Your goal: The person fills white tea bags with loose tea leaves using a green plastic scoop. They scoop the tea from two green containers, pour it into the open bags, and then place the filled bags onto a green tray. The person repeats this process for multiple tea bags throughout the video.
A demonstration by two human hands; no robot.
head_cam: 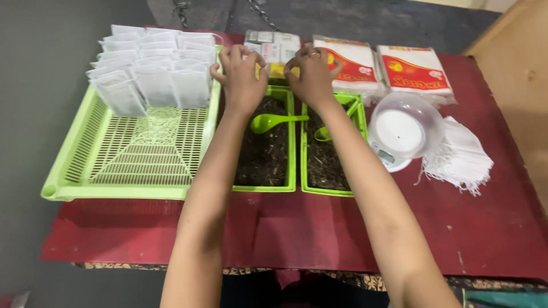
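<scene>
Both my hands are stretched out over the far end of two narrow green trays of dark dried leaves. My left hand [242, 77] and my right hand [311, 74] have their fingers curled around something small between them, near a white and yellow box [277, 48]; what they grip is hidden. A green plastic scoop [268, 121] lies on the leaves in the left narrow tray [292, 165]. A second green scoop [324, 134] rests in the right narrow tray [303, 165].
A large green slotted tray [137, 154] at left holds rows of filled white pouches [151, 68]. Two red and white packets [388, 68] lie at the back right. A small scale with a clear bowl [402, 128] stands beside a pile of empty white pouches [462, 157]. A red cloth [319, 228] covers the table.
</scene>
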